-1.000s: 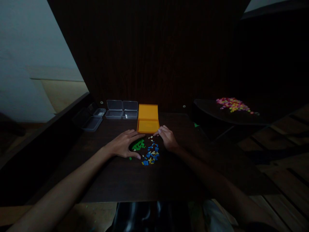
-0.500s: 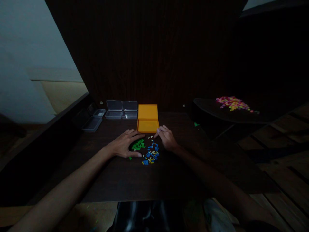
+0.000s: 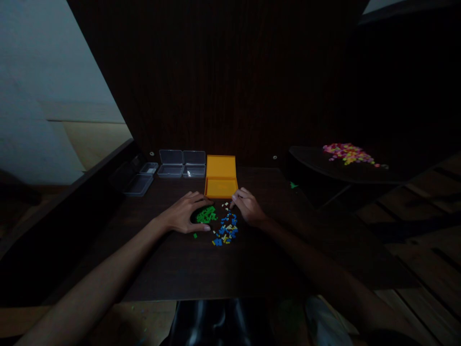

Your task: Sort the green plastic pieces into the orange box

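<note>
My left hand [image 3: 187, 213] curves around a pile of small green toy bricks [image 3: 206, 215], its thumb and index finger spread apart on either side. Just right of that pile lies a loose scatter of blue, yellow and white bricks [image 3: 227, 229]. At the upper right edge of the scatter is my right hand [image 3: 248, 206], fingers curled in and thumb drawn close to them. Whatever its fingertips may pinch is too small and dark to make out. A few white bricks [image 3: 225, 204] lie beside those fingertips. One green brick [image 3: 195, 235] rests apart, below my left thumb.
Behind my hands stands an open yellow case [image 3: 221, 196]. Left of it are open clear plastic boxes [image 3: 170, 171], with another clear box [image 3: 139, 185] farther left. A raised dark shelf [image 3: 309, 161] at right bears a heap of pink and yellow pieces [image 3: 347, 154].
My left thumb has drawn slightly up and left along the green pile, whose bricks look a little more gathered. My right hand stays almost in place.
</note>
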Available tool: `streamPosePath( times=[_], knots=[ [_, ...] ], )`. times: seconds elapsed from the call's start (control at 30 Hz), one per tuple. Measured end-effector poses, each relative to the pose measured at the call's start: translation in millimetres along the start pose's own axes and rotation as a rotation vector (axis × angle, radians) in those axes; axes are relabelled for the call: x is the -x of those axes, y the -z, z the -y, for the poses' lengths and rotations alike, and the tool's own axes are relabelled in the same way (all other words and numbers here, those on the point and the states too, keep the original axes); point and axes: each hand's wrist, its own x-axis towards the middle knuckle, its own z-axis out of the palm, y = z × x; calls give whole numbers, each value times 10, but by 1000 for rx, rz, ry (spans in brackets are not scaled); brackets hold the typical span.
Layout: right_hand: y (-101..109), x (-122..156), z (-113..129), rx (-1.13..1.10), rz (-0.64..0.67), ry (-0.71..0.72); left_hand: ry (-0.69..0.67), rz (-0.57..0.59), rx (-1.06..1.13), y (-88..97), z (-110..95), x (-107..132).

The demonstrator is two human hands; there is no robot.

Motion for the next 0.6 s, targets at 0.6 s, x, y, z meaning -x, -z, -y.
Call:
streamPosePath(
  times=[0.6],
  knots=[
    [20,26,45,154,223,213,-23,-26,30,-20,5,2]
  ],
)
